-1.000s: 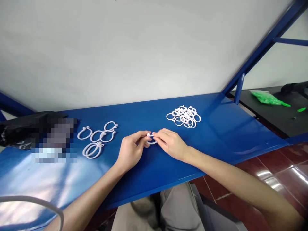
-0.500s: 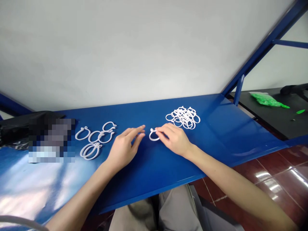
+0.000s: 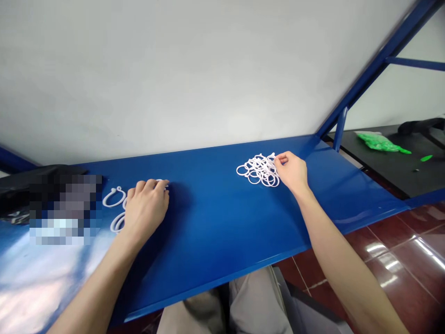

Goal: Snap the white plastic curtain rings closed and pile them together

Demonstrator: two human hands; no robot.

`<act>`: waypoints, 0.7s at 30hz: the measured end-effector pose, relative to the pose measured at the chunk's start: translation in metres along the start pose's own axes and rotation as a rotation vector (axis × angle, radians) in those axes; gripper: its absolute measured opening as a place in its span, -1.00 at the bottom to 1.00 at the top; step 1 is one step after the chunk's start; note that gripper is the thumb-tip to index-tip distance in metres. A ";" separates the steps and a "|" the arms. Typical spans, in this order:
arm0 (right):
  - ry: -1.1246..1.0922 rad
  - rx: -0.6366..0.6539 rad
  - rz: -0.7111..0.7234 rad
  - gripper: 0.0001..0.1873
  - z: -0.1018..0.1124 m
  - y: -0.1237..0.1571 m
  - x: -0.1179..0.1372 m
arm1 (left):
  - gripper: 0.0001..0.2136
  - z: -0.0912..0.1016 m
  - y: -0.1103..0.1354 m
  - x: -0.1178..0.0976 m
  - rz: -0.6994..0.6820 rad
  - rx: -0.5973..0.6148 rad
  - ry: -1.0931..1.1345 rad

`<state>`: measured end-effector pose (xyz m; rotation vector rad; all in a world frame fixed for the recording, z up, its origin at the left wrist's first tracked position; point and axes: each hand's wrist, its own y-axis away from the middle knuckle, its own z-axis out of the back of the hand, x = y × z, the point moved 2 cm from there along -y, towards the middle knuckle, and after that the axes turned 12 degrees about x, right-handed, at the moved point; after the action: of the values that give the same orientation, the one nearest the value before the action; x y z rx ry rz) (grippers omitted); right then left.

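On the left part of the blue table, my left hand lies palm down over a group of white curtain rings, its fingers curled together. Bits of a white ring show at the fingertips; the hand hides most of the group. Farther right sits a tangled pile of white curtain rings. At the right edge of that pile my right hand pinches a white curtain ring between thumb and fingers. Each ring is open, with small knobs or loops at its ends.
A black plastic bag and a blurred-out patch are at the left end. A blue metal frame rises on the right. Beyond it, a green packet lies on a black table. A pale wall stands behind.
My left hand has moved left from the middle onto the left rings. My right hand has gone right to the pile; the ring it held in the middle is no longer there.
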<state>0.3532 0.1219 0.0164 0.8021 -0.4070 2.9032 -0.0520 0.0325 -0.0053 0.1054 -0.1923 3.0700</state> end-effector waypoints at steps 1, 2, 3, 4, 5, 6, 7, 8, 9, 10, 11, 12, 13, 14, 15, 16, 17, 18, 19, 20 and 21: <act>0.000 0.005 -0.011 -0.87 -0.001 0.000 0.000 | -0.61 0.000 0.000 -0.001 -0.018 -0.006 0.016; -0.004 0.008 -0.015 -0.86 -0.002 0.001 0.001 | -0.62 0.001 -0.001 -0.003 -0.037 -0.014 0.034; -0.011 0.010 -0.015 -0.85 -0.002 0.000 0.002 | -0.64 0.002 -0.001 -0.005 -0.056 -0.025 0.052; -0.018 0.011 -0.012 -0.84 -0.003 0.000 0.002 | -0.65 0.004 -0.001 -0.008 -0.073 -0.041 0.071; -0.023 0.015 -0.012 -0.83 -0.004 0.000 0.003 | -0.66 0.006 -0.001 -0.012 -0.089 -0.061 0.093; -0.025 0.020 -0.015 -0.83 -0.005 -0.001 0.003 | -0.67 0.008 -0.001 -0.015 -0.103 -0.085 0.119; -0.026 0.026 -0.018 -0.82 -0.005 -0.001 0.003 | -0.68 0.010 0.000 -0.020 -0.115 -0.112 0.150; -0.027 0.032 -0.016 -0.80 -0.006 -0.002 0.003 | -0.69 0.012 0.001 -0.024 -0.126 -0.137 0.186; -0.026 0.035 -0.010 -0.78 -0.007 -0.002 0.003 | -0.69 0.014 0.002 -0.027 -0.137 -0.159 0.226; -0.025 0.031 0.004 -0.75 -0.007 -0.002 0.003 | -0.69 0.015 0.002 -0.031 -0.147 -0.176 0.266; -0.023 0.019 0.023 -0.72 -0.007 -0.002 0.002 | -0.70 0.016 0.003 -0.033 -0.155 -0.189 0.305; -0.018 -0.001 0.044 -0.71 -0.007 -0.002 0.002 | -0.71 0.017 0.004 -0.035 -0.162 -0.199 0.342; -0.011 -0.027 0.063 -0.70 -0.007 -0.002 0.001 | -0.72 0.017 0.004 -0.037 -0.167 -0.205 0.376; -0.003 -0.058 0.081 -0.70 -0.006 -0.001 0.001 | -0.73 0.018 0.005 -0.038 -0.172 -0.213 0.411; 0.003 -0.090 0.101 -0.71 -0.005 0.000 0.002 | -0.73 0.018 0.006 -0.039 -0.177 -0.218 0.448; 0.007 -0.122 0.122 -0.72 -0.005 0.002 0.004 | -0.74 0.019 0.006 -0.040 -0.181 -0.223 0.489; 0.006 -0.152 0.150 -0.73 -0.004 0.005 0.008 | -0.74 0.020 0.007 -0.041 -0.185 -0.223 0.535; 0.000 -0.178 0.187 -0.75 -0.004 0.008 0.013 | -0.74 0.022 0.008 -0.042 -0.188 -0.218 0.587; -0.014 -0.196 0.235 -0.76 -0.005 0.012 0.019 | -0.74 0.023 0.009 -0.044 -0.191 -0.205 0.646; -0.036 -0.202 0.294 -0.77 -0.006 0.018 0.027 | -0.74 0.024 0.009 -0.047 -0.195 -0.184 0.710; -0.067 -0.185 0.366 -0.78 -0.008 0.025 0.036 | -0.73 0.025 0.010 -0.050 -0.202 -0.155 0.779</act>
<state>0.3146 0.1012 0.0229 0.8773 -0.9023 3.1035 -0.0013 0.0162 0.0145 -0.9817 -0.3361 2.6371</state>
